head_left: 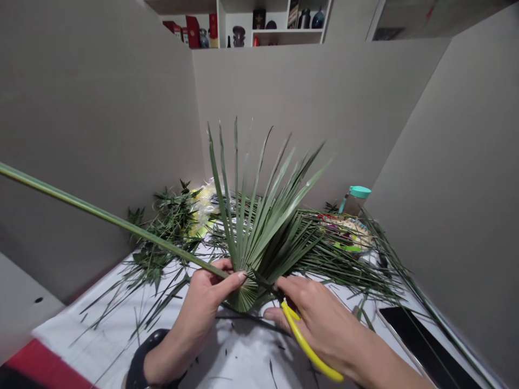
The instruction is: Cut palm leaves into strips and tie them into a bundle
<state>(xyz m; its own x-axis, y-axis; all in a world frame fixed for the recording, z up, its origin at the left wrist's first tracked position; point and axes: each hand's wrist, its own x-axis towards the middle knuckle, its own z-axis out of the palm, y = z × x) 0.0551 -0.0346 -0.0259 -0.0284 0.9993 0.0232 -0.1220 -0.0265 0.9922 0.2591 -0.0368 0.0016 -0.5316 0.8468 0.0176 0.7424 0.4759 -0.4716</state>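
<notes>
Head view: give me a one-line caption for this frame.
Left hand grips a green fan palm frond while the right hand holds yellow-handled scissors at its base.

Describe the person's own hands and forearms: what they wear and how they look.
Both hands are bare, with no gloves, and no sleeve shows on either forearm. The left hand has a wide black band around the wrist, perhaps a watch strap or wristband. The right hand shows no band, ring or marking, and its nails look short.

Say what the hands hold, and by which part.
Left hand grips a palm frond at its fan base; right hand holds yellow scissors by the handles.
</notes>
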